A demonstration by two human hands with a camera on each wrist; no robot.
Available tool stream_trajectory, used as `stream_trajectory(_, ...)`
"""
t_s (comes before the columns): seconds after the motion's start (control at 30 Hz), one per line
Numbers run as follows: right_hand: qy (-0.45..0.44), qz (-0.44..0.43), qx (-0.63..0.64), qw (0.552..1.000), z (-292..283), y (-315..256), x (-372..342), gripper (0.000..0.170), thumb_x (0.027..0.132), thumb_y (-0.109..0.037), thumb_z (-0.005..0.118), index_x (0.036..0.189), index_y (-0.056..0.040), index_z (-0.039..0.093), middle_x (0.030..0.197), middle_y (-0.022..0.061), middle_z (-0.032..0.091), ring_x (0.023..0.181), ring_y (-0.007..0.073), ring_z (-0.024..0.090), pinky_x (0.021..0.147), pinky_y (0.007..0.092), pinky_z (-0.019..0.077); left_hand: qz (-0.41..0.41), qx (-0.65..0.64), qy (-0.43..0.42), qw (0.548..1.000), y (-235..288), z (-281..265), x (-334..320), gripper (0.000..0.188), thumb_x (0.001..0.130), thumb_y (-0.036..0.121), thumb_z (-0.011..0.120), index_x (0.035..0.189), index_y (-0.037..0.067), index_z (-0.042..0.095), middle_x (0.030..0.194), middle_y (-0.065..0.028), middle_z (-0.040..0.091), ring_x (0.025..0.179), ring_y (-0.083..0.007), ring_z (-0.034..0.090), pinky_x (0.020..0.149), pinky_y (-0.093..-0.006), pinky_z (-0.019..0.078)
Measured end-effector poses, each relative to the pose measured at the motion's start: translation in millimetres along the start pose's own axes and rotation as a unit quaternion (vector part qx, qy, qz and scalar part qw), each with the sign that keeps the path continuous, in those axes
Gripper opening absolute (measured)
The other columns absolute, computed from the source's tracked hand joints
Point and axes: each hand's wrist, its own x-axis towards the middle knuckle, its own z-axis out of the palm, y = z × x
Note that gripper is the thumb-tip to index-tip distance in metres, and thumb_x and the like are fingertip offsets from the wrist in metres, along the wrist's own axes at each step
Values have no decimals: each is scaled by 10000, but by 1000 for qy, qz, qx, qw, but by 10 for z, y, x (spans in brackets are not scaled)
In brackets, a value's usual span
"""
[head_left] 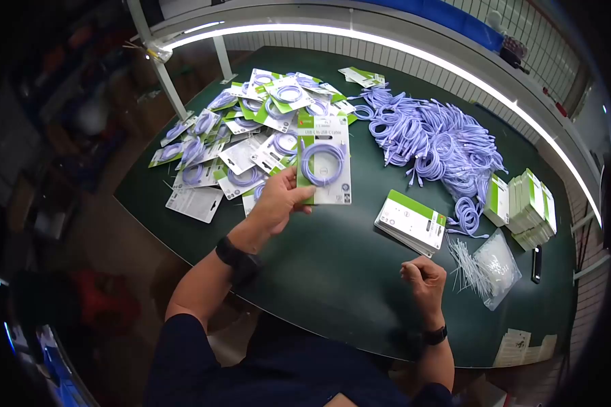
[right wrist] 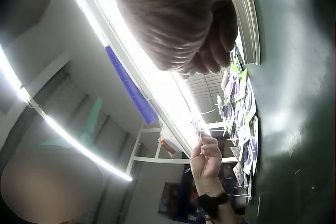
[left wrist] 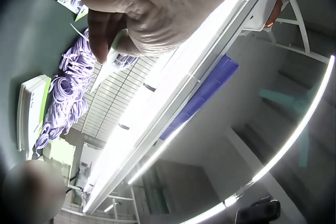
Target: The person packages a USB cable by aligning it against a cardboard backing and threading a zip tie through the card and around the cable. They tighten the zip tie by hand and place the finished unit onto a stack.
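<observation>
My left hand (head_left: pixel 278 201) grips a cable card (head_left: pixel 347 178) by its lower left edge, thumb in front. White and green, it stands upright toward me and bears a coiled lilac USB-C cable (head_left: pixel 304 165). In the left wrist view the card (left wrist: pixel 105 71) shows edge-on between the fingers. My right hand (head_left: pixel 426 281) is at the near side of a stack of white and green cards (head_left: pixel 411 220), its fingers curled in and nothing visible in them. From the right wrist the curled fingers (right wrist: pixel 224 29) hang near the stack's edges.
Carded cables (head_left: pixel 248 125) lie heaped at the back left of the dark green table (head_left: pixel 319 271). Loose lilac cables (head_left: pixel 434 132) pile up at the back right. Further right are card stacks (head_left: pixel 526 207), white cable ties (head_left: pixel 465 268), a plastic bag (head_left: pixel 499 268) and a black object (head_left: pixel 537 264).
</observation>
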Motion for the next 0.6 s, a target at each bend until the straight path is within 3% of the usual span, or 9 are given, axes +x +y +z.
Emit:
stream_trajectory(0.17, 0, -2, 3, 1000, -26, 15, -7, 121, 987, -53, 713, 900, 27, 740, 804, 75, 715, 690, 122, 655, 634, 251, 519, 89, -14, 44, 995, 428, -440, 617, 450, 979, 60, 707, 1399, -6, 558, 1132, -67, 708, 933, -136, 703, 776, -287, 617)
stream_trajectory(0.27, -15, -10, -25, 1000, 16, -15, -22, 121, 981, -51, 716, 892, 26, 741, 801, 82, 715, 688, 128, 660, 632, 256, 519, 133, -20, 227, 965, 288, -686, 845, 446, 989, 62, 703, 1391, -37, 537, 1184, -123, 684, 982, -194, 709, 870, -322, 615)
stream_trajectory(0.43, -28, -18, -60, 998, 25, -53, 2, 108, 962, -42, 725, 882, 27, 745, 799, 92, 718, 687, 145, 675, 633, 269, 523, 60, -27, 215, 974, -308, -643, 622, 459, 996, 64, 702, 1401, -51, 516, 1221, -164, 660, 1016, -236, 708, 930, -342, 601)
stream_trajectory(0.6, -29, -26, -91, 995, 10, -45, 17, 81, 944, -37, 737, 890, 21, 752, 800, 95, 717, 684, 169, 686, 633, 281, 524, 23, 26, 65, 997, -371, -177, 498, 432, 1002, 77, 703, 1385, -45, 545, 1191, -139, 677, 1013, -221, 712, 911, -335, 608)
